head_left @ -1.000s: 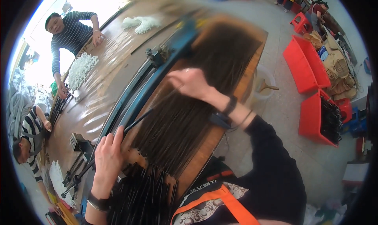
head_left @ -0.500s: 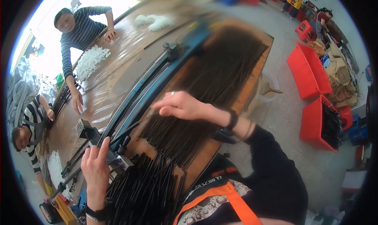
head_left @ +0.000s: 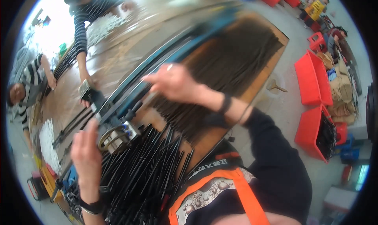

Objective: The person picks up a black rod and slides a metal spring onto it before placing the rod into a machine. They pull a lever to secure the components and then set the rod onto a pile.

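Note:
My left hand [head_left: 86, 152] is near the front end of a long blue rail machine [head_left: 132, 73], its fingers stretched out and blurred. It is beside a metal block with hoses [head_left: 117, 140], and I see nothing in it. My right hand [head_left: 175, 82] hovers over the rail's right side, its fingertips apart and blurred, with nothing visible between them. Below the block lies a loose pile of thin black rods [head_left: 138, 177]. Right of the rail, a dense layer of dark rods [head_left: 236, 59] covers a wooden board [head_left: 271, 61].
Across the table [head_left: 118, 56], two people in striped tops work; one person's hand [head_left: 84, 83] is at a small box on the machine. White pieces [head_left: 49, 146] lie in heaps. Red bins [head_left: 313, 77] and a brush [head_left: 277, 87] are on the right, near cardboard [head_left: 340, 83].
The view has shifted. My left hand has moved down and left from the machine, and my right hand has moved closer to the rail. The co-worker's hand has reached the machine's small box.

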### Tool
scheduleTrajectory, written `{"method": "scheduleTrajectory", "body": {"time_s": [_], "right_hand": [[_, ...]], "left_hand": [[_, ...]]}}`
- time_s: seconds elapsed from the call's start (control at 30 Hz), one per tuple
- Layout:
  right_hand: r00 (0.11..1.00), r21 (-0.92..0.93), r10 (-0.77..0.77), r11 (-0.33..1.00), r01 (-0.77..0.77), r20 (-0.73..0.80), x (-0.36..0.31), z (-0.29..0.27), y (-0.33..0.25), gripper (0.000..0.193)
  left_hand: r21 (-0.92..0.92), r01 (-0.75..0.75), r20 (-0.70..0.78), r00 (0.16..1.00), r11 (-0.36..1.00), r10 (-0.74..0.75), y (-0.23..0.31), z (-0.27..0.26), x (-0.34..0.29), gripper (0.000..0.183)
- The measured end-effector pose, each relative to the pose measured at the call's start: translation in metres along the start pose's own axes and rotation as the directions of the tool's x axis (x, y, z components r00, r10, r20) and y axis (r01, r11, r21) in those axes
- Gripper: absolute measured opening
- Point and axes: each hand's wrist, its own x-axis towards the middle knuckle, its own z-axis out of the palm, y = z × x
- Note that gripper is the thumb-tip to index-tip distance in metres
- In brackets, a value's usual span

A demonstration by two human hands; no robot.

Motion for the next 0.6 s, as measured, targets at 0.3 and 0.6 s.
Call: {"method": "scheduleTrajectory", "body": {"time_s": [0.3, 0.6], "right_hand": [[0.849, 0.486, 0.215, 0.741, -0.463, 0.482, 0.073, 0.086, -0.031, 0.019], [0.916, 0.633, -0.083, 0.747, -0.204, 0.393, 0.110, 0.165, -0.050, 0.018]], "left_hand": [[0.013, 0.280, -0.184, 0.944, 0.960, -0.273, -0.045, -0.063, -0.038, 0.030], [0.072, 0.459, -0.166, 0.881, 0.886, -0.443, -0.067, -0.081, -0.119, 0.031]]}}
